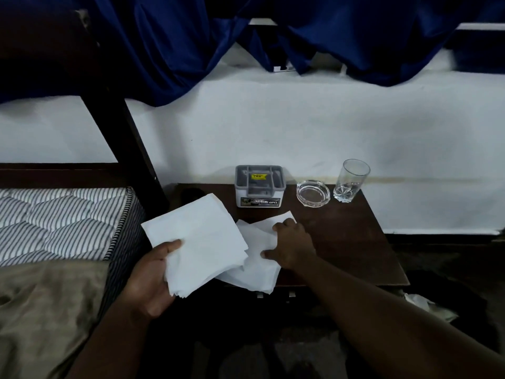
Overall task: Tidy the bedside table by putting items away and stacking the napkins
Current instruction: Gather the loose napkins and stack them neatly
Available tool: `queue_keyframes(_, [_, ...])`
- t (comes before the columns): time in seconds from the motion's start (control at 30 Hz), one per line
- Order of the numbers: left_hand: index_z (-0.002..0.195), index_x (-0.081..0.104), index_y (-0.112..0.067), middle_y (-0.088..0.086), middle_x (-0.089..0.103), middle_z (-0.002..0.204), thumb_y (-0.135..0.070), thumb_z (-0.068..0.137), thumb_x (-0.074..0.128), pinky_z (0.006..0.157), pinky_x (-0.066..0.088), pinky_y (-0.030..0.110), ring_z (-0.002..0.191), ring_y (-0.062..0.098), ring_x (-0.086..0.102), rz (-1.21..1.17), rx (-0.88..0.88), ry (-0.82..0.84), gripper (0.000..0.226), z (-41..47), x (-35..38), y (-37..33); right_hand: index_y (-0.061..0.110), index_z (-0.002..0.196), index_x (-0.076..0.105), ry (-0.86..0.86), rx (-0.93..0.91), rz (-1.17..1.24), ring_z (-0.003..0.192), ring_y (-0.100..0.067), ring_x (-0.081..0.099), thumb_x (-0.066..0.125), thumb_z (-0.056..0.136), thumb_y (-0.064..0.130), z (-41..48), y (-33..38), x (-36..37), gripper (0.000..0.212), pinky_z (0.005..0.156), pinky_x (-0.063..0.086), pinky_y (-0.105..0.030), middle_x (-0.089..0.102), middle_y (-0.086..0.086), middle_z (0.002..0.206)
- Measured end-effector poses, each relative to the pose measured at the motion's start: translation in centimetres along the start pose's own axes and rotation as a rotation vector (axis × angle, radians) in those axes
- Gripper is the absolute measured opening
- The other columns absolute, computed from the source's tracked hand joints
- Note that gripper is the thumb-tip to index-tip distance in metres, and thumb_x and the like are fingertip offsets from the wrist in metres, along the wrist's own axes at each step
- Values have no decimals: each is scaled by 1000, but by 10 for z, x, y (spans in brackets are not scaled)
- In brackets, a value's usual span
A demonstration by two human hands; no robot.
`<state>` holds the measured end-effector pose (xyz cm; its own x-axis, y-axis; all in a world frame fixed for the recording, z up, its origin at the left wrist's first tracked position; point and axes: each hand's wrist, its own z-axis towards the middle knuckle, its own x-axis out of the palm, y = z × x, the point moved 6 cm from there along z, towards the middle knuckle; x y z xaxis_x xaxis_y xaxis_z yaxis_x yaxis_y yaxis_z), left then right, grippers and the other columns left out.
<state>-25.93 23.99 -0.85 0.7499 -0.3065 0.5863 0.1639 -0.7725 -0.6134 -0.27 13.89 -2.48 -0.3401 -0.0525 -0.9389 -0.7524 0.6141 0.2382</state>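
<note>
1. dim bedside corner: a dark wooden bench (341, 236) stands against a white wall under blue curtains (164, 50), with the bed (62, 222) just to its left.
2. left hand (153, 277) grips a stack (202, 242) of white napkins, thumb on top and fingers beneath. it is held above the bench's left front corner.
3. right hand (292, 247) lies on the loose napkins (254, 266) at the bench's front, fingers curled onto them and thumb at their near edge.
4. risk: the loose napkins already overhang the front edge. a drag toward the body could tip some off onto the floor.
5. risk: the sheets look thin and lie askew. a pinch may lift only the top one, or crumple it, leaving the rest fanned out.
6. risk: the stack is held by one corner and its lower edges are splayed. adding sheets one-handed could let the bottom ones slide out.
7. risk: a grey box (259, 187), ashtray (313, 193) and glass (351, 181) stand at the back, near but apart from the right hand. a wide sweep that way could knock the glass, which looks light and tall.
8. judgement: stacking seems partway done and nothing at the back is put away yet.
</note>
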Motion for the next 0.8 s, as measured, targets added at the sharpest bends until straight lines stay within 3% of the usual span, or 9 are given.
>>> queue_keyframes(0.47, [135, 61, -4, 17, 70, 131, -21, 101, 50, 79, 64, 47, 112, 33, 72, -31, 31, -4, 40, -6, 9, -4, 20, 126, 51, -131, -8, 148, 115, -29, 58, 81, 78, 35, -11, 15, -1, 58, 96, 48, -40, 60, -6, 122])
queue_keyframes(0.7, [140, 57, -4, 18, 68, 134, -20, 98, 51, 80, 64, 48, 116, 35, 70, -67, 15, 3, 46, -10, 14, -5, 19, 118, 65, -192, 116, 423, 114, -23, 62, 74, 83, 21, -10, 7, 16, 36, 89, 48, -29, 68, 0, 118])
queue_keyframes(0.8, [139, 58, -3, 18, 70, 132, -20, 96, 53, 79, 64, 49, 112, 34, 72, -83, 19, 9, 46, -8, 13, -5, 20, 99, 70, -249, 125, 547, 99, -20, 66, 74, 83, 23, -7, 4, 16, 17, 77, 44, -24, 71, 1, 101])
